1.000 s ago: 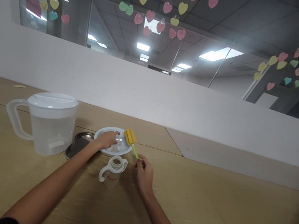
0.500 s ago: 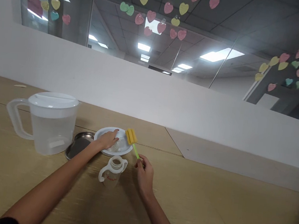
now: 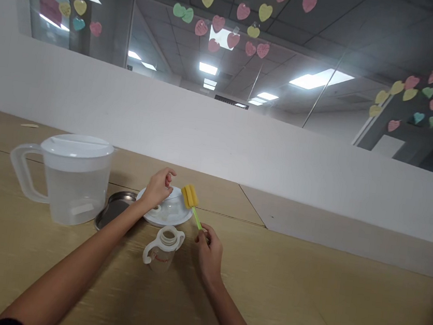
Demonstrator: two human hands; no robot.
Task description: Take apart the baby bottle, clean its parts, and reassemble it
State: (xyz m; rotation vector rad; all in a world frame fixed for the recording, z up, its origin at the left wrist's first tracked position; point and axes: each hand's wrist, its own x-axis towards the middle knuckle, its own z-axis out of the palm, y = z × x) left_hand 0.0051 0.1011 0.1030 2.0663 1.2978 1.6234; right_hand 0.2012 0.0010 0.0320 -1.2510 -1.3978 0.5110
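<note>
My left hand (image 3: 158, 188) is raised over the left rim of a white bowl (image 3: 162, 223), its fingers curled together; what they hold, if anything, is too small to name. Clear and white pieces lie inside the bowl. In my right hand (image 3: 209, 250) is the green handle of a brush with a yellow sponge head (image 3: 189, 196), held up beside the bowl's right edge. A clear bottle (image 3: 162, 258) with a white two-handled collar stands upright and uncapped in front of the bowl, left of my right hand.
A large lidded plastic pitcher (image 3: 76, 188) stands on the left with its handle to the left. Between it and the bowl lies a dark metal tray (image 3: 111, 213), partly behind my left forearm. A white wall (image 3: 204, 135) rises behind the table (image 3: 283, 295).
My left hand has risen out of the bowl, up and slightly away, and its fingers have curled. The right hand, brush and bottle have hardly moved.
</note>
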